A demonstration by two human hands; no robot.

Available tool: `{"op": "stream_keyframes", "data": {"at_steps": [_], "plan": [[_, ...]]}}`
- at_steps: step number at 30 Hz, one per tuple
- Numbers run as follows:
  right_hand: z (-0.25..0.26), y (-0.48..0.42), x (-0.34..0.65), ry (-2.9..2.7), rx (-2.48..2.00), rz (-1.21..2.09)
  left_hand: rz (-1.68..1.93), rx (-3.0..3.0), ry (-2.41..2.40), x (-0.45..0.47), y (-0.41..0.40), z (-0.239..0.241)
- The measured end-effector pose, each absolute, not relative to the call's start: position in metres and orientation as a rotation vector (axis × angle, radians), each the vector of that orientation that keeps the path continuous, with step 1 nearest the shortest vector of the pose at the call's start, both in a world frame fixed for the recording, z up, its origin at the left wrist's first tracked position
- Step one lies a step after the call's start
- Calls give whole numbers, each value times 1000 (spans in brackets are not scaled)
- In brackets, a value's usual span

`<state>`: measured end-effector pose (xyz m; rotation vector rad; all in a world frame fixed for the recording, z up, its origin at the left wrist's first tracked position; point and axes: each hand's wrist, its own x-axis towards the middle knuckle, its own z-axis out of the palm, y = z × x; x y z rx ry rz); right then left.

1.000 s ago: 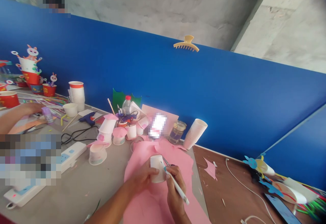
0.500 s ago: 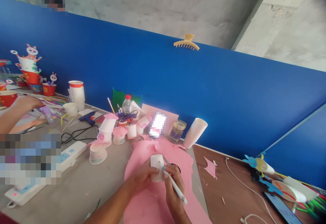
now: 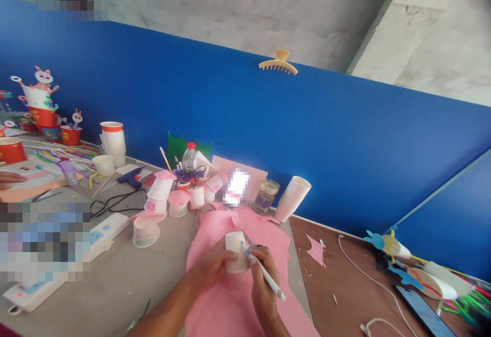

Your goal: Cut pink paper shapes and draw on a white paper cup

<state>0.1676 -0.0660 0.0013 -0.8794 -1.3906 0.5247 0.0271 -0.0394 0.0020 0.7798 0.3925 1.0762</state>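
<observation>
My left hand (image 3: 214, 264) grips a small white paper cup (image 3: 235, 251), held upside down over a pink paper sheet (image 3: 233, 301). In my right hand (image 3: 262, 281) is a white pen (image 3: 264, 273) whose teal tip rests against the cup's side. Both hands are low in the middle of the view, close together. Scissors (image 3: 251, 242) lie partly hidden just behind the cup.
Decorated cups (image 3: 161, 199), a blue glue gun (image 3: 130, 177), a water bottle (image 3: 189, 157), a glass jar (image 3: 265, 197) and a stack of white cups (image 3: 293, 199) stand along the blue partition (image 3: 268, 122). A white power strip (image 3: 103, 232) lies left. Another person's hand (image 3: 9, 178) rests far left. White cables (image 3: 360, 270) cross the brown table.
The other person's hand at far left has drawn back toward the edge of the view. My hands hold the cup and pen in nearly the same place; the view shifted slightly.
</observation>
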Motion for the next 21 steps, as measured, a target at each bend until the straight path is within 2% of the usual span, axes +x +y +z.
{"op": "stream_keyframes", "data": {"at_steps": [15,21], "plan": [[-3,-60,171,-1229,-974,702,1035,807,355,27,-42,12],[0,-62,171,-1240,-965,669,1027,814,337,27,-43,15]]}}
